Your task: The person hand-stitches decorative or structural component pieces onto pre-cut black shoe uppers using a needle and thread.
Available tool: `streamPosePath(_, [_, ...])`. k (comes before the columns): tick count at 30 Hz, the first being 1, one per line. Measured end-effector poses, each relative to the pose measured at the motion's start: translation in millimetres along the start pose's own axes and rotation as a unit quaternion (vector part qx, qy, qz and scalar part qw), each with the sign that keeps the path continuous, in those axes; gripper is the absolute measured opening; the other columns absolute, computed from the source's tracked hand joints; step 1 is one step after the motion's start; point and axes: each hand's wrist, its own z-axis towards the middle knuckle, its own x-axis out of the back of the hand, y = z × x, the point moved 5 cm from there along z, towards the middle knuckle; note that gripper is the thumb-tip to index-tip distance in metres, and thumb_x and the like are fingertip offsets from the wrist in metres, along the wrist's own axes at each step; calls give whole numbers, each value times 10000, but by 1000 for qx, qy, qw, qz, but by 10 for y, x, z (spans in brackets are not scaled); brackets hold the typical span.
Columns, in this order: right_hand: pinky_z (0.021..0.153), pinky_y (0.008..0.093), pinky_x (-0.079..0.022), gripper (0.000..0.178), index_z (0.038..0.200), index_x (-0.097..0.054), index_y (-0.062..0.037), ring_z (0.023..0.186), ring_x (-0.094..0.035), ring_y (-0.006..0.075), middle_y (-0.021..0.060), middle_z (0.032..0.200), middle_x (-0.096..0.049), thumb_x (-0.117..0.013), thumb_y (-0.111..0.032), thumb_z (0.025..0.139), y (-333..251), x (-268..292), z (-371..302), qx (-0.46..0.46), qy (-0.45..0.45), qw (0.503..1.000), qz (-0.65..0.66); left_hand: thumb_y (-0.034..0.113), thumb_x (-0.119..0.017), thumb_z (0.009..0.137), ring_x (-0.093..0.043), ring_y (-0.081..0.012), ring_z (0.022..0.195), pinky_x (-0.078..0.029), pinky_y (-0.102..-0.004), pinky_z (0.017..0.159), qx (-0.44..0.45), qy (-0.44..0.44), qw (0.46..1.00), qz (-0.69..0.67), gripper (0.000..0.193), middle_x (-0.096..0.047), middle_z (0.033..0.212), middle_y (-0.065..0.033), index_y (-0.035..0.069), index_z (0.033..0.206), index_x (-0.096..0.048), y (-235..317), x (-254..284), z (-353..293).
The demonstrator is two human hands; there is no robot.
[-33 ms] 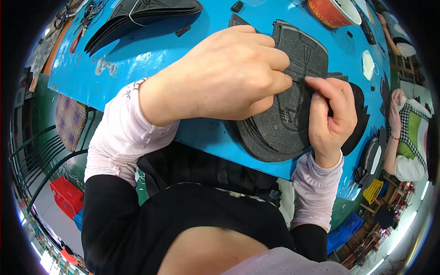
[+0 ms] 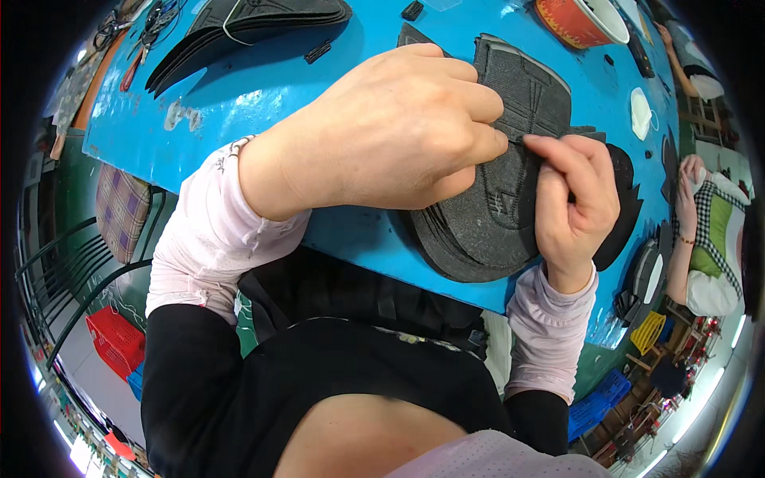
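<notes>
A thick stack of dark grey felt pieces (image 2: 478, 227), rounded at the near end and stitched with lines on top, lies at the table's near edge. My left hand (image 2: 398, 131) is closed over its left side, knuckles up, and hides its own fingertips. From the right, my right hand (image 2: 578, 195) rests on the stack with bent fingers, its index fingertip close to my left hand. A thin dark strand seems to run between the two hands; what each one pinches is too small to tell. More black pieces (image 2: 625, 211) stick out behind my right hand.
Another dark stack (image 2: 263, 28), bound with a white cord, lies far left on the blue table (image 2: 343, 231). Scissors (image 2: 143, 48) lie beyond it. A red-orange bowl (image 2: 574, 22) and a white oval item (image 2: 640, 113) are far right. A co-worker (image 2: 709, 239) sits at the right.
My right index fingertip has shifted slightly left, toward my left hand. The stack and my left hand are nearly still.
</notes>
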Motion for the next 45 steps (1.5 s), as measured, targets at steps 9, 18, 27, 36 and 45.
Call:
streamPosePath(9, [602, 307, -448, 229, 795, -680, -62, 684, -548, 220, 58, 771, -561, -633, 41, 596, -125, -80, 53, 89, -68, 989, -100, 46, -665, 588, -520, -192, 724, -414, -324, 658, 25, 3, 1000, -5, 363, -507, 749, -26, 63, 951, -663, 27, -16, -20])
streamPosePath(18, [618, 309, -455, 185, 780, -676, -49, 702, -559, 218, 68, 774, -569, -613, 51, 638, -85, -76, 43, 34, -65, 995, -74, 64, -669, 601, -536, -186, 738, -414, -327, 670, 37, -27, 998, 36, 333, -542, 768, -17, 68, 934, -668, 62, -22, 0])
streamPosePath(27, [617, 252, -454, 244, 850, -701, -44, 693, -568, 165, 90, 831, -587, -563, 90, 698, -33, 0, 32, 43, -46, 998, -30, 30, -622, 650, -561, -233, 657, -437, -348, 606, 38, 83, 995, -30, 157, -543, 668, -45, 66, 797, -662, -90, 15, 37])
streamPosePath(36, [629, 186, -396, 144, 972, -632, 30, 685, -490, 61, 15, 825, -594, -532, 19, 869, 661, 241, -19, -134, 223, 932, 253, -6, -612, 803, -587, -282, 751, -471, -338, 667, 177, 278, 943, 50, 142, -590, 821, -146, 5, 931, -673, -730, 450, -111])
streamPosePath(45, [725, 206, -443, 116, 964, -638, 3, 790, -547, 73, 21, 889, -614, -565, -3, 874, 670, 67, -17, -138, 202, 963, 112, 84, -599, 749, -626, -267, 814, -499, -392, 689, 160, 51, 949, 265, 150, -623, 779, -86, 105, 878, -672, -962, -1, -296])
